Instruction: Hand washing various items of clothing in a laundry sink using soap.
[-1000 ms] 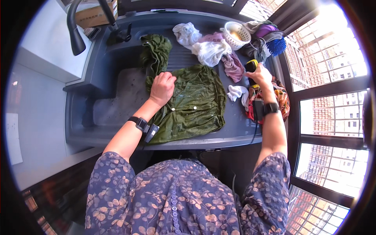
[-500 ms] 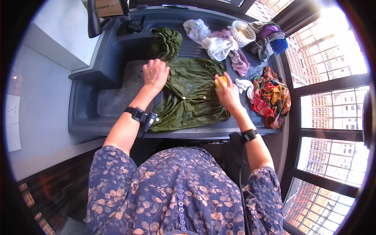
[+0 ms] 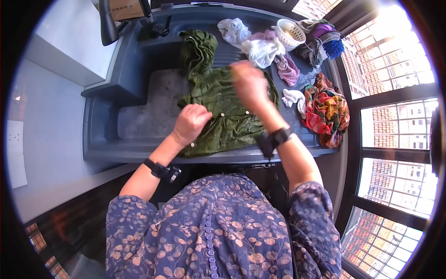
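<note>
A wet dark-green garment point(image 3: 232, 132) with pale buttons lies spread over the washboard side of the grey sink. Its bunched end point(image 3: 199, 46) is heaped toward the back. My left hand point(image 3: 190, 123) is closed on the garment's left edge, near the buttons. Above the cloth's upper right part is my right hand point(image 3: 251, 83), smeared by motion. Its fingers are curled round a yellow piece that looks like a bar of soap, mostly covered by the hand and blurred.
The grey sink point(image 3: 121, 151) has its basin at left and a black faucet point(image 3: 155, 29) at the back left. White cloths point(image 3: 262, 50), a pink cloth point(image 3: 287, 69), a white basket point(image 3: 290, 35) and a multicoloured cloth point(image 3: 327, 111) lie along the right. Barred windows point(image 3: 395, 125) stand beyond.
My left hand has come down toward me along the garment's left edge. My right hand has moved left and away from me with the yellow soap. The cloth's left edge has shifted and folded.
</note>
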`<action>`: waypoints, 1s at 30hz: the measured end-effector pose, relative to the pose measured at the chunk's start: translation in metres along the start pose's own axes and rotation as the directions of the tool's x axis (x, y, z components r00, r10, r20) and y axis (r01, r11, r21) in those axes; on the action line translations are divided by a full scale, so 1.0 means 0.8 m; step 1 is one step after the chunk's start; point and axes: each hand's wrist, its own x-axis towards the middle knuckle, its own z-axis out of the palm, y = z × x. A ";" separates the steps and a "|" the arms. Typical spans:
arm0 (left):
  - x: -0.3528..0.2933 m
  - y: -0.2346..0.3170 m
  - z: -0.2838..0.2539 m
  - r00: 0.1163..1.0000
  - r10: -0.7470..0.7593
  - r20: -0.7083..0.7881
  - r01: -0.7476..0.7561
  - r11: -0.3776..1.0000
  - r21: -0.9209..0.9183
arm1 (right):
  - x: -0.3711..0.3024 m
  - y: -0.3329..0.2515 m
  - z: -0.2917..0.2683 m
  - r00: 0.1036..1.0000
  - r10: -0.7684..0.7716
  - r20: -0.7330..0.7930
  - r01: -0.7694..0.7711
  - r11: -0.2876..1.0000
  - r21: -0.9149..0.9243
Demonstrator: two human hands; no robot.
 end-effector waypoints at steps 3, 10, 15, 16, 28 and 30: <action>-0.029 0.020 -0.008 0.988 0.044 0.145 -0.035 0.998 -0.060 | -0.021 -0.085 0.011 0.860 -0.493 0.130 0.456 0.858 0.235; 0.006 -0.015 -0.025 0.885 -0.414 -0.214 0.442 0.891 0.102 | 0.024 -0.023 0.012 0.994 0.086 0.068 -0.094 0.986 0.139; -0.013 -0.042 -0.020 0.663 -0.707 0.246 0.720 0.692 0.048 | 0.003 -0.017 0.034 0.969 -0.202 0.142 0.206 0.978 -0.016; -0.013 -0.045 -0.024 0.675 -0.692 0.257 0.715 0.699 0.005 | 0.028 0.016 0.016 0.952 0.176 0.249 -0.180 0.984 -0.007; 0.018 -0.063 -0.064 0.776 -0.162 0.610 0.264 0.961 -0.079 | 0.015 0.056 -0.062 0.872 0.268 0.410 -0.250 0.963 -0.098; 0.031 -0.060 -0.063 0.737 -0.227 0.637 0.354 0.932 -0.078 | 0.022 0.070 -0.092 0.876 0.304 0.374 -0.250 0.950 -0.187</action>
